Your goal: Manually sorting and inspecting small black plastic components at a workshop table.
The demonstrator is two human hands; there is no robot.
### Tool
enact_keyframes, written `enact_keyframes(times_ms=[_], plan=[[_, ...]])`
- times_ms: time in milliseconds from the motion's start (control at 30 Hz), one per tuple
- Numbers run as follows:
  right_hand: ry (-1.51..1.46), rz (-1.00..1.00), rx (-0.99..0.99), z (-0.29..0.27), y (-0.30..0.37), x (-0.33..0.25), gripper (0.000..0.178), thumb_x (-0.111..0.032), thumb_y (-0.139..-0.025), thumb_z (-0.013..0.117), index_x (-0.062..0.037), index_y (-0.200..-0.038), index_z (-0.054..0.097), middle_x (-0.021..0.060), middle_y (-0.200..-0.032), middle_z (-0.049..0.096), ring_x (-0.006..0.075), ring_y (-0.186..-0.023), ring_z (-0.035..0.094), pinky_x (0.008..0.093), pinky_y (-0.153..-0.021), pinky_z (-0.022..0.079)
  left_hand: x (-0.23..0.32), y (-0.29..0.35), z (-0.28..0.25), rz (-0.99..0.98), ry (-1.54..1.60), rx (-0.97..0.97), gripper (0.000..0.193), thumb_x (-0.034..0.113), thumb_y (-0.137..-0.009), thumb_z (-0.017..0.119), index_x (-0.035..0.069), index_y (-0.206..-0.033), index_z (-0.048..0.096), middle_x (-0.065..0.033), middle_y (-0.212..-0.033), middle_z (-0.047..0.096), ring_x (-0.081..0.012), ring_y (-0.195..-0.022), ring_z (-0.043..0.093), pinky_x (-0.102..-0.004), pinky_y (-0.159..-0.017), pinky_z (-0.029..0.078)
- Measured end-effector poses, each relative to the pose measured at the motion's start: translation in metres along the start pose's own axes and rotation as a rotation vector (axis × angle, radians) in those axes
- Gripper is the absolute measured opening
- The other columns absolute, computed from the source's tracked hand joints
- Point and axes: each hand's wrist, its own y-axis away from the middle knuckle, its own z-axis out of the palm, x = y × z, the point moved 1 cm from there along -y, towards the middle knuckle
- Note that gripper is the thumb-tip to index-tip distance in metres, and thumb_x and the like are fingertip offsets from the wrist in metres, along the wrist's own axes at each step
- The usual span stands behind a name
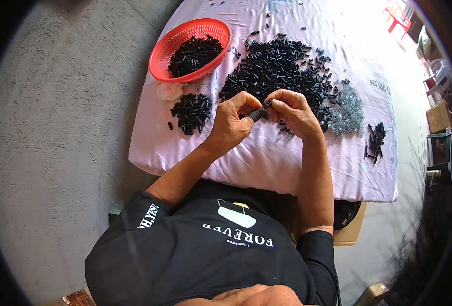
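Observation:
My left hand (232, 120) and my right hand (297, 113) meet over the near side of a large pile of small black plastic pieces (274, 69). Between their fingertips is a small dark piece (258, 115), gripped from both sides. Its far end is partly covered by my right thumb and fingers, so its exact kind is hard to make out. A smaller heap of black pieces (191, 113) lies to the left of my left hand. Right of my right hand is a mound of thin, clear, glossy bits (347, 113), touching the big pile.
A red perforated plastic basket (157, 58) holding more black pieces stands at the far left of the pink cloth (266, 163). A few longer black pieces (375, 142) lie near the right edge. Beside the basket is a pale pink crumpled thing (170, 92). A red stool (398, 19) stands beyond.

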Motion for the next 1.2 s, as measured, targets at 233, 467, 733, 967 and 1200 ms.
enact_keyframes(times_ms=[233,467,733,967,1200], plan=[[-0.074,-0.011,-0.016,0.004,0.001,0.001,0.015,-0.015,-0.096,0.059,-0.0018,-0.100,0.063,0.0009,-0.077,0.063,0.0061,-0.063,0.056,0.0198,-0.058,0.045,0.022,-0.005,0.001,0.296,-0.307,0.044,0.029,-0.005,-0.075,0.060,0.003,-0.103,0.061,-0.0092,-0.093,0.060,-0.0187,-0.083,0.060,-0.0308,-0.076,0.050],[-0.130,0.001,-0.004,0.006,0.001,0.002,0.016,-0.017,-0.097,0.058,-0.0026,-0.100,0.061,-0.0008,-0.078,0.061,0.0051,-0.063,0.055,0.0189,-0.057,0.045,0.031,-0.011,0.002,0.482,-0.514,0.003,0.041,-0.002,-0.072,0.062,0.005,-0.113,0.062,-0.0139,-0.100,0.056,-0.0318,-0.096,0.055,-0.0396,-0.089,0.045],[-0.180,-0.020,-0.040,0.006,0.001,0.005,0.017,-0.018,-0.096,0.059,-0.0025,-0.100,0.062,-0.0002,-0.083,0.062,0.0054,-0.067,0.056,0.0194,-0.059,0.046,0.029,-0.016,-0.001,0.518,-0.542,-0.028,0.039,-0.001,-0.072,0.065,0.006,-0.110,0.063,-0.0136,-0.100,0.055,-0.0319,-0.097,0.054,-0.0395,-0.090,0.043],[-0.218,-0.020,-0.043,0.008,0.001,0.009,0.024,-0.024,-0.094,0.063,-0.0016,-0.102,0.065,0.0010,-0.091,0.065,0.0054,-0.071,0.055,0.0204,-0.063,0.046,0.035,-0.016,0.000,0.503,-0.513,-0.017,0.035,0.000,-0.072,0.067,0.005,-0.106,0.063,-0.0140,-0.100,0.055,-0.0325,-0.097,0.054,-0.0402,-0.090,0.043],[-0.226,-0.002,-0.047,0.005,0.001,0.010,0.025,-0.025,-0.093,0.065,-0.0016,-0.101,0.065,0.0009,-0.090,0.065,0.0057,-0.072,0.055,0.0210,-0.064,0.046,0.038,-0.017,0.001,0.524,-0.520,-0.034,0.036,0.001,-0.071,0.068,0.004,-0.106,0.061,-0.0144,-0.100,0.055,-0.0338,-0.098,0.054,-0.0414,-0.089,0.043]])
